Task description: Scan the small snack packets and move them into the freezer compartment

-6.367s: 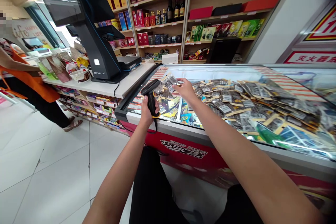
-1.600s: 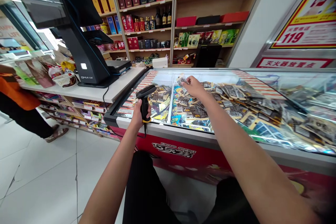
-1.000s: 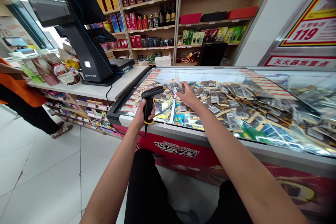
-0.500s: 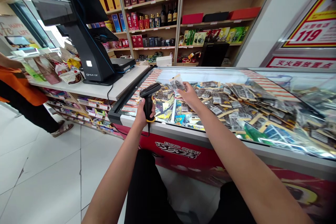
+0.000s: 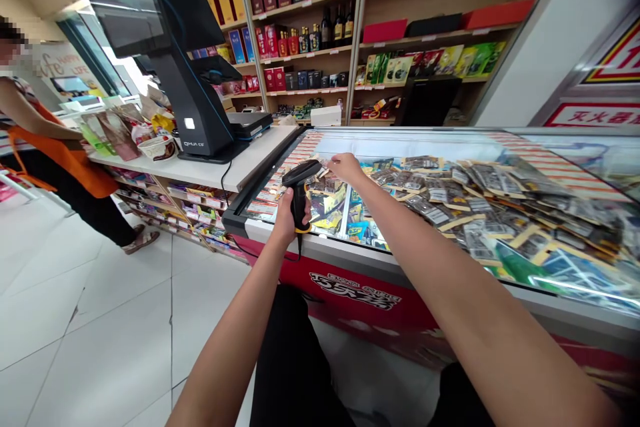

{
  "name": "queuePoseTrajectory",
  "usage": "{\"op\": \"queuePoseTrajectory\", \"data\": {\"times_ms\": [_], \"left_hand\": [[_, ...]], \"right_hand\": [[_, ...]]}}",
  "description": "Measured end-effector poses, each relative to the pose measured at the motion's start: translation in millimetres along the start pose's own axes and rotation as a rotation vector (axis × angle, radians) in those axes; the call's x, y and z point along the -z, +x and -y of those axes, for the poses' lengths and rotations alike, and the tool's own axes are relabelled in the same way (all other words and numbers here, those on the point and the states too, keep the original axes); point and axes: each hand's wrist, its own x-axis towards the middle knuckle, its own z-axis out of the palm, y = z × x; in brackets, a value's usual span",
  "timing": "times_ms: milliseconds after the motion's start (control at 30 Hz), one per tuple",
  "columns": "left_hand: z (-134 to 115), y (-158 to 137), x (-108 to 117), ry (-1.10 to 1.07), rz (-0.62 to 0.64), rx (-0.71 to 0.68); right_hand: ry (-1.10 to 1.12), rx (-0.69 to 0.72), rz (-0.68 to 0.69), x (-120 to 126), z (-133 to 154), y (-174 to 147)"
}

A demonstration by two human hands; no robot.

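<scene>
My left hand (image 5: 286, 217) is wrapped round the handle of a black barcode scanner (image 5: 299, 195) with yellow trim, at the freezer's front left corner. The scanner's head points right, towards my right hand (image 5: 346, 167). There my fingers pinch the edge of a small pale packet (image 5: 324, 164), mostly hidden behind the scanner head and the fingers. Both hands are over the glass top of a chest freezer (image 5: 357, 247) with a red front. Many flat packets with dark printing and cream edges (image 5: 493, 177) lie spread and heaped on the glass to the right.
A white counter (image 5: 245, 170) on the left carries a black checkout terminal (image 5: 200, 113) and a paper bowl (image 5: 157, 147). The scanner's cable hangs at the freezer's front. A person in an orange apron (image 5: 85, 163) stands far left. Shelves of boxes and bottles (image 5: 325, 27) line the back.
My right hand has moved left towards the scanner, and its packet, plainly visible before, is now mostly hidden. The view has turned slightly left, bringing more of the other person into sight.
</scene>
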Motion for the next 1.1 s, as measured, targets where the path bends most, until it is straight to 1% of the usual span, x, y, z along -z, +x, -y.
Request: {"op": "queuePoseTrajectory", "data": {"times_ms": [33,100,167,200,233,300,333,400,467,533,600,667,767,833,933,1100], "left_hand": [[0.0,-0.2,-0.6,0.011,0.005,-0.026],[0.8,-0.1,-1.2,0.029,0.025,-0.108],[1.8,0.7,-1.0,0.032,0.045,-0.124],[2.1,1.0,-0.8,0.032,0.053,-0.125],[2.3,1.3,-0.7,0.032,0.059,-0.127],[2.2,1.3,-0.8,0.031,0.062,-0.125],[2.0,1.0,-1.1,0.030,0.061,-0.122],[1.4,0.3,-1.8,0.032,0.062,-0.125],[1.0,-0.1,-2.4,0.051,0.073,-0.143],[1.1,0.0,-2.6,0.075,0.080,-0.159],[1.4,0.4,-2.2,0.095,0.084,-0.158],[1.9,0.7,-1.5,0.099,0.092,-0.159],[2.4,0.8,-0.2,0.090,0.103,-0.162],[2.8,1.0,0.9,0.089,0.115,-0.153],[3.2,1.9,2.2,0.114,0.130,-0.143],[2.5,2.3,2.1,0.139,0.132,-0.132]], "right_hand": [[-0.024,0.023,-0.013,4.3,-2.8,-1.5],[-0.106,0.082,-0.044,20.3,-11.9,-6.2],[-0.280,0.138,-0.074,44.2,-24.0,-10.3],[-0.410,0.150,-0.082,57.6,-30.3,-11.6],[-0.544,0.127,-0.083,71.2,-36.3,-12.3],[-0.763,-0.006,-0.049,95.5,-46.7,-12.3],[-0.824,-0.096,-0.023,105.1,-50.7,-12.1],[-0.873,-0.251,0.040,117.6,-56.5,-11.9],[-0.892,-0.306,0.081,122.2,-60.1,-12.3],[-0.920,-0.296,0.092,121.9,-62.5,-12.2],[-0.935,-0.262,0.072,120.1,-64.3,-10.5],[-0.950,-0.192,0.024,118.4,-65.2,-7.6],[-0.988,-0.039,-0.080,117.0,-63.6,-3.1],[-0.984,0.033,-0.135,117.0,-60.0,-1.5],[-0.927,0.100,-0.182,119.5,-50.9,-1.2],[-0.775,0.170,-0.264,127.0,-28.7,-5.0]]}}
